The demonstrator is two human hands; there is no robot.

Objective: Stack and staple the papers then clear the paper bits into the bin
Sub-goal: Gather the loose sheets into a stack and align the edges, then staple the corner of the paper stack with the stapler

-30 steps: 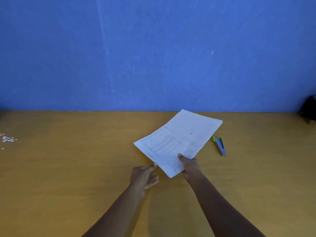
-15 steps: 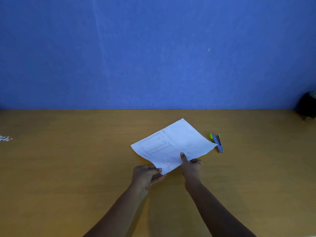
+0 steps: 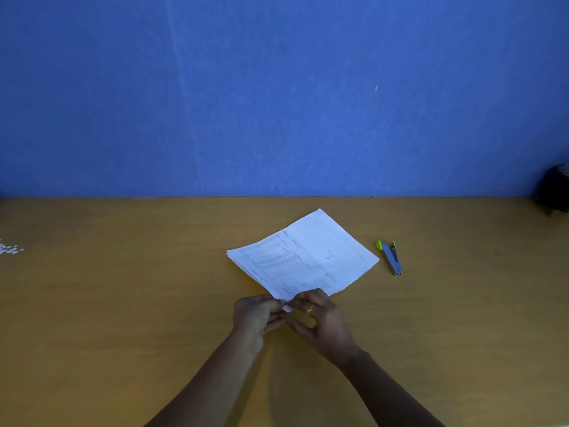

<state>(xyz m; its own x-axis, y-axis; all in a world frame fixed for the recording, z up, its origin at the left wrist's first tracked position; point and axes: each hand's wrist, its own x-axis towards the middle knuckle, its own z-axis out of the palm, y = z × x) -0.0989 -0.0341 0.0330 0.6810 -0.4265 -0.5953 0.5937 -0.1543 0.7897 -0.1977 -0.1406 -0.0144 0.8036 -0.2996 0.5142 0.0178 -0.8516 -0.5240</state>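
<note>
The papers (image 3: 308, 257) lie on the desk (image 3: 123, 303) turned cornerwise, with the near corner toward the person. The left hand (image 3: 255, 315) and right hand (image 3: 323, 325) both pinch it, each grip narrow on that corner. The stapler (image 3: 390, 258) lies just right of the stack, its long axis running near-to-far, so the right hand looks nearer.

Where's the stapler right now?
In the head view, the stapler lies on the table, just right of the papers and not touching them.
</note>
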